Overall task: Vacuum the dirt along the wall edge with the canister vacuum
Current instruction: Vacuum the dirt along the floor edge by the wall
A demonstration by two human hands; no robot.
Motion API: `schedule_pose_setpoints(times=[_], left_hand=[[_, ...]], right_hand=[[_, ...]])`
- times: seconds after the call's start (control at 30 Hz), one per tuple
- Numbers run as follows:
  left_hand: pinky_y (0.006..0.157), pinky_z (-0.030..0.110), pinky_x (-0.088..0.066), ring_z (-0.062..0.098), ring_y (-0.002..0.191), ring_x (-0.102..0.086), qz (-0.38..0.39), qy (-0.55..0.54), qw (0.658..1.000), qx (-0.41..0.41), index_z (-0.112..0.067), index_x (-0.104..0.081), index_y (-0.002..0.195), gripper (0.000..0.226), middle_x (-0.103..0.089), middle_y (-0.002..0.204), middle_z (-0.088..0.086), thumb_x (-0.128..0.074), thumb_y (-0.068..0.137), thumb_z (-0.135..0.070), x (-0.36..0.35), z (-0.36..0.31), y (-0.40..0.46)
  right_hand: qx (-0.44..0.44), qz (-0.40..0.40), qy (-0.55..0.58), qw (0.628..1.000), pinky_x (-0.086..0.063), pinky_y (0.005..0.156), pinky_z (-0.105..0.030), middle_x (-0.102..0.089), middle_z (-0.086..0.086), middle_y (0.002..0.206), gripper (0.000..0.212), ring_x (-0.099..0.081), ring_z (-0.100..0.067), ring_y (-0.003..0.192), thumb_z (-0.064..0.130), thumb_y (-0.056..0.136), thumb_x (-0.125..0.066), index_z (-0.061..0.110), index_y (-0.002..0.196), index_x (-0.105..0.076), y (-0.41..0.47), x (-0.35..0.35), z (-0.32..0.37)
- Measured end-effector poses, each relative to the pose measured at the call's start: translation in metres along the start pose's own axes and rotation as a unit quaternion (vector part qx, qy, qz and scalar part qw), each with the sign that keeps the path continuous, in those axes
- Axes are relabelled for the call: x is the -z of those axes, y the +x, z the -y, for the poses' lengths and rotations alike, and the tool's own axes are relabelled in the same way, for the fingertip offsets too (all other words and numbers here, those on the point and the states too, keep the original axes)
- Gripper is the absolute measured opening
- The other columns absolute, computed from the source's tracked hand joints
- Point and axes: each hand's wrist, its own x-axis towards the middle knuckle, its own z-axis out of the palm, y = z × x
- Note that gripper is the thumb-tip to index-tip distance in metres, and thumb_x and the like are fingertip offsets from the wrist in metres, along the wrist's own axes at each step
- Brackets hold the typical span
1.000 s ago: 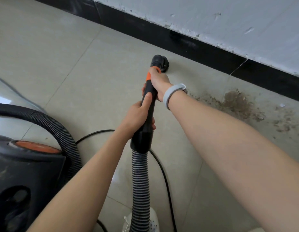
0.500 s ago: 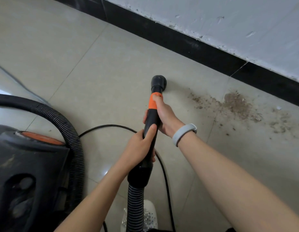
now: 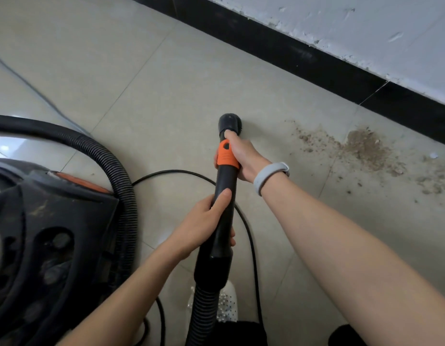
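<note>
A black vacuum wand with an orange collar points away from me, its round nozzle down on the beige floor tile. My right hand grips the wand at the orange collar, just behind the nozzle. My left hand grips the wand lower down, above the ribbed hose. A patch of brown dirt lies to the right of the nozzle, near the black skirting of the white wall. The nozzle stands apart from the dirt.
The black canister vacuum with an orange strip sits at the left, its ribbed hose arcing over it. A black power cord loops on the floor under the wand. A white shoe shows at the bottom.
The nozzle has been drawn back from the skirting toward me and sits farther out on the tile. Both hands kept their grip on the wand.
</note>
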Motion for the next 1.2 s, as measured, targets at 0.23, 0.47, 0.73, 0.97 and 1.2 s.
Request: schedule_pose_setpoints(times=[0.23,0.47,0.73,0.97,1.2], left_hand=[[0.050,0.030,-0.051,0.024,0.052,-0.062,-0.004,-0.096,0.995,0.007,-0.006,-0.045,0.102,0.036,-0.062,0.062,0.003,-0.039,0.097,-0.041,-0.021,0.007,-0.010],[0.045,0.030,-0.046,0.024,0.044,-0.052,-0.056,-0.161,0.985,-0.003,-0.011,-0.037,0.088,0.028,-0.054,0.056,0.007,-0.035,0.099,-0.037,-0.045,0.010,-0.029],[0.040,0.024,-0.041,0.022,0.037,-0.047,-0.002,-0.095,0.995,0.011,-0.011,-0.036,0.087,0.026,-0.048,0.056,0.010,-0.037,0.100,-0.033,-0.070,0.001,-0.023],[0.042,0.024,-0.042,0.020,0.037,-0.049,0.103,0.041,0.994,0.002,-0.009,-0.040,0.095,0.030,-0.050,0.050,0.002,-0.037,0.098,-0.039,-0.073,-0.003,-0.008],[0.042,0.026,-0.043,0.022,0.037,-0.049,0.089,0.102,0.990,-0.033,-0.013,-0.040,0.083,0.032,-0.051,0.050,0.002,-0.046,0.094,-0.043,-0.039,-0.013,0.014]], right_hand=[[-0.055,0.059,-0.043,0.996,-0.048,0.043,-0.023,-0.049,-0.009,0.059,0.026,-0.052,-0.017,0.039,0.024,0.094,-0.045,0.008,0.073,-0.044,-0.011,0.008,-0.005],[-0.136,0.106,-0.113,0.979,-0.048,0.043,-0.023,-0.049,-0.010,0.059,0.022,-0.051,-0.018,0.040,0.023,0.094,-0.043,0.009,0.077,-0.041,-0.024,-0.004,-0.011],[-0.048,-0.020,-0.014,0.999,-0.046,0.039,-0.022,-0.046,-0.011,0.059,0.024,-0.049,-0.018,0.032,0.020,0.096,-0.043,0.006,0.075,-0.042,-0.037,0.053,-0.008],[0.000,-0.146,0.059,0.988,-0.045,0.044,-0.025,-0.051,-0.011,0.053,0.029,-0.051,-0.020,0.036,0.021,0.094,-0.043,0.004,0.071,-0.044,-0.044,0.101,-0.018],[0.032,-0.168,0.111,0.979,-0.048,0.051,-0.032,-0.052,-0.007,0.061,0.028,-0.057,-0.020,0.042,0.023,0.095,-0.044,0.006,0.073,-0.047,-0.024,0.080,-0.012]])
